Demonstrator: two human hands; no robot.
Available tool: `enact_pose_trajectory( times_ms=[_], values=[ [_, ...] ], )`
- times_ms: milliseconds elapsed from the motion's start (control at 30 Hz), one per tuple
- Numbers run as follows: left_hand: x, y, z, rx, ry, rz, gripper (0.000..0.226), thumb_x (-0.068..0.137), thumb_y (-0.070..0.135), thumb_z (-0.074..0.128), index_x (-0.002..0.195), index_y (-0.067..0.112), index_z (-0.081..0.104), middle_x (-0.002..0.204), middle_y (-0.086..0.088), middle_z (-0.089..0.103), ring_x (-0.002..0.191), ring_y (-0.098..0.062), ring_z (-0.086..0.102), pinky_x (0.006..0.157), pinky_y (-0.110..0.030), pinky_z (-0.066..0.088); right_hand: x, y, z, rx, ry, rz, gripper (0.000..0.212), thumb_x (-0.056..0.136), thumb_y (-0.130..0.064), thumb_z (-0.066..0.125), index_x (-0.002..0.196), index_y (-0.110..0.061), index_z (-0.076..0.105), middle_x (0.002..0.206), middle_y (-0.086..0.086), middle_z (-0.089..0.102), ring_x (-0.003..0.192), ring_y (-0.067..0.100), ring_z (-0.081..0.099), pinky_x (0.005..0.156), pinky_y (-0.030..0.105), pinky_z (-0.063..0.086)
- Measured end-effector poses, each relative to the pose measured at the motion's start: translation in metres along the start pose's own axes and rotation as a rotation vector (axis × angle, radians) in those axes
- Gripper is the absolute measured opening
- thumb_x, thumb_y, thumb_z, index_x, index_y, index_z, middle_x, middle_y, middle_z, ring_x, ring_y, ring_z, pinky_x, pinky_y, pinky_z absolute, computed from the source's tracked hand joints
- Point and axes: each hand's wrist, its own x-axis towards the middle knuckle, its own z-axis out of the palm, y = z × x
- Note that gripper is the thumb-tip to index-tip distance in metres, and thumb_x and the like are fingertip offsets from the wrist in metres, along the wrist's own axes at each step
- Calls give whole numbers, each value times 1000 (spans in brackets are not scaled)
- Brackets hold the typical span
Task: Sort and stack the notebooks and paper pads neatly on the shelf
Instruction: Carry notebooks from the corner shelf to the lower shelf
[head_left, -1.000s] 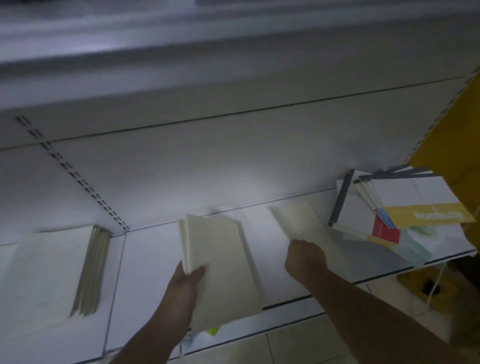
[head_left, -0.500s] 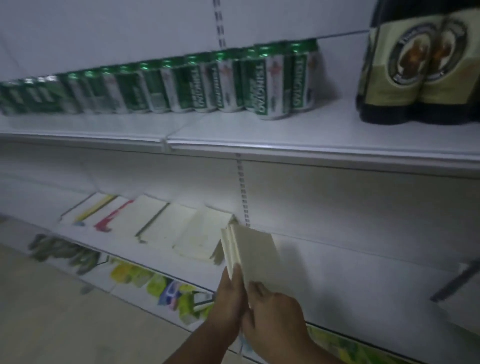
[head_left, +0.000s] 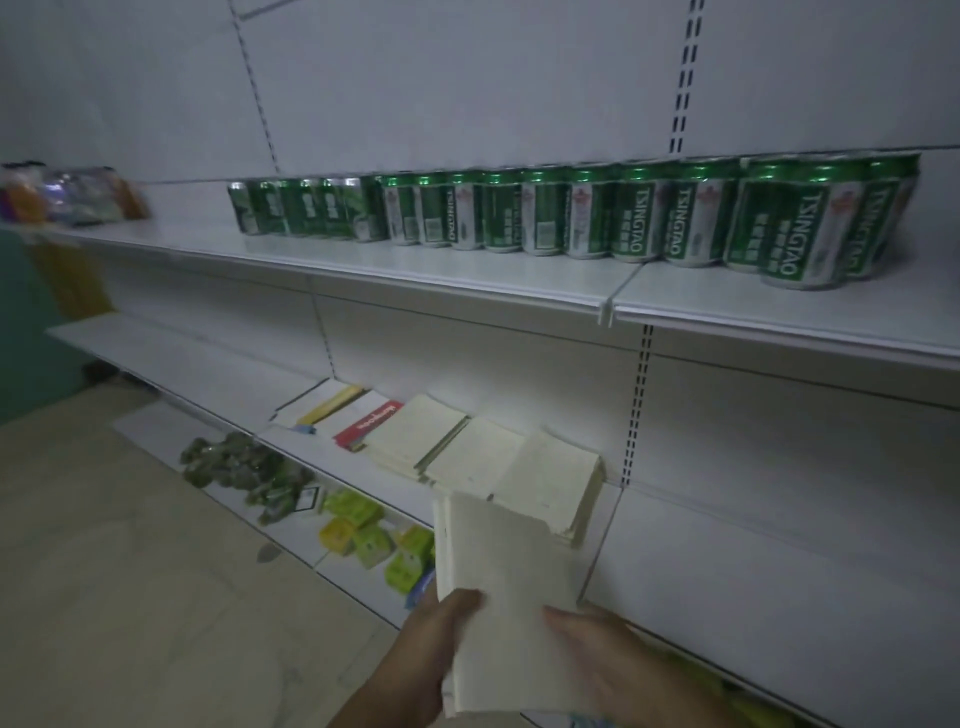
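Flat white notebooks with yellow and red bands (head_left: 358, 415) lying at left of white metal lower shelf (head_left: 753, 582). Three low stacks of cream paper pads (head_left: 483, 457) lying side by side just right of them. Handheld stack of cream pads (head_left: 504, 571) hovering tilted in front of rightmost stack. Left hand (head_left: 431, 649) gripping its left edge, thumb curling over cover. Right hand (head_left: 618, 670) holding lower right corner, thumb lying on cover. Row of green beer cans (head_left: 571, 218) standing on shelf above.

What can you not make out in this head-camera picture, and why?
Head view:
- Far-left packets: blurred.
- Red notebook lettering: too small.
- Right hand grip: hidden by held pads.
- Left hand arm: cut by bottom edge.
- Yellow packs: partly behind held pads.
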Motion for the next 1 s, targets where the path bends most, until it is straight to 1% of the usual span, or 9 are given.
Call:
enact_pose_trajectory(
  times_ms=[100,233,300,400,467,533,633,800,1000],
  values=[
    [10,12,-48,-16,-52,-4,51,58,16,64,108,13,60,87,-19,73,82,-38,68,67,-41,56,16,7,47,-35,70,13,30,85,-20,71,110,-6,65,101,13,72,90,31,69,77,40,57],
    [29,26,-94,43,-74,6,28,86,2,56,114,-2,56,57,-12,68,50,-25,66,41,-22,48,36,5,84,-45,194,68,22,87,-15,60,105,-3,65,100,17,66,93,33,64,89,48,51],
    [43,37,-108,74,-112,21,40,83,-1,62,119,-10,50,48,-9,62,41,-22,60,33,-16,40,44,1,98,-39,226,72,22,87,-10,54,107,-4,62,100,19,62,92,33,60,85,43,50],
    [68,47,-129,63,-264,-57,107,38,31,90,127,-12,49,67,-10,60,63,-27,55,61,-20,46,61,-12,117,-116,232,1,31,92,-6,46,121,-13,51,117,16,59,105,33,57,90,40,48],
    [83,57,-124,-43,-213,-209,46,79,30,65,114,1,60,76,-19,71,79,-36,60,73,-37,48,76,-22,125,-119,228,-63,34,92,0,45,125,-10,47,118,15,56,109,32,54,92,38,45],
    [108,57,-127,-59,-218,-257,24,91,19,47,105,7,62,79,-18,73,84,-35,63,70,-40,49,100,-32,128,-150,284,-121,44,86,-3,52,129,-3,47,112,13,56,102,29,54,82,33,44],
    [154,71,-126,-18,-198,-245,27,90,22,49,110,8,62,87,-17,73,84,-35,65,64,-37,52,143,-45,128,-183,357,-173,41,87,0,51,127,-6,50,108,11,58,96,25,56,67,24,43],
    [241,102,-118,174,-112,-192,47,74,30,66,116,10,61,104,-21,67,89,-35,65,71,-41,54,214,-70,129,-101,445,-149,26,88,3,50,111,-8,55,96,10,62,85,24,59,72,29,46],
    [313,106,-129,409,-69,-219,50,74,33,54,118,10,59,101,-12,67,86,-29,65,65,-35,54,270,-92,133,-79,545,-68,31,86,7,48,115,-2,54,104,18,60,92,28,57,78,32,45]
  ],
)
